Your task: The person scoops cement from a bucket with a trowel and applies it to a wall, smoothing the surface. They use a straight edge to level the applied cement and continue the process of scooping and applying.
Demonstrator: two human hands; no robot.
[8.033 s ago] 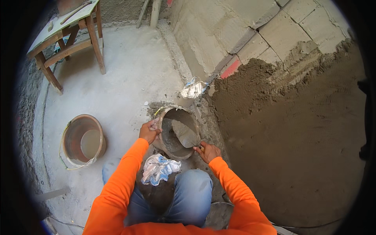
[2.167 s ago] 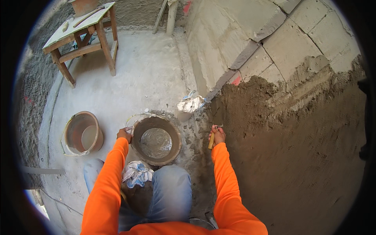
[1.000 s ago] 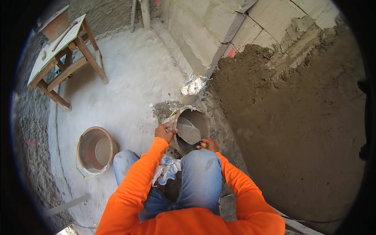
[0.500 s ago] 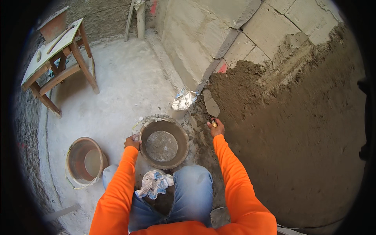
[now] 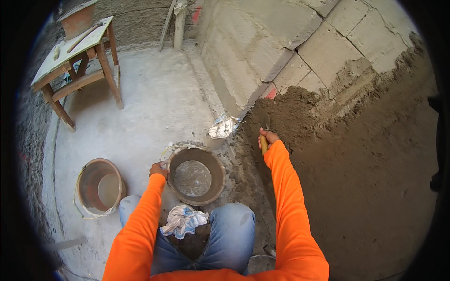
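My left hand (image 5: 159,169) is closed on the left rim of a round mortar bucket (image 5: 219,169), which stands in front of my knees with a little grey residue on its bottom. My right hand (image 5: 271,137) grips a trowel by its wooden handle (image 5: 264,145). The trowel's blade is hard to make out against the wet brown mortar (image 5: 347,187) coating the wall on the right. It appears to be at or against that coat, near its left edge.
A second bucket (image 5: 121,185) stands to the left. A crumpled white bag (image 5: 222,127) sits atop a pipe stub by the wall; another crumpled sack (image 5: 183,221) lies between my knees. A wooden table (image 5: 89,43) carries an orange tub (image 5: 78,22). Bare blocks (image 5: 328,47) show above the mortar.
My right hand has moved right and slightly up, and the trowel has turned so its blade no longer shows flat. My left hand stays on the bucket rim. The view has shifted slightly.
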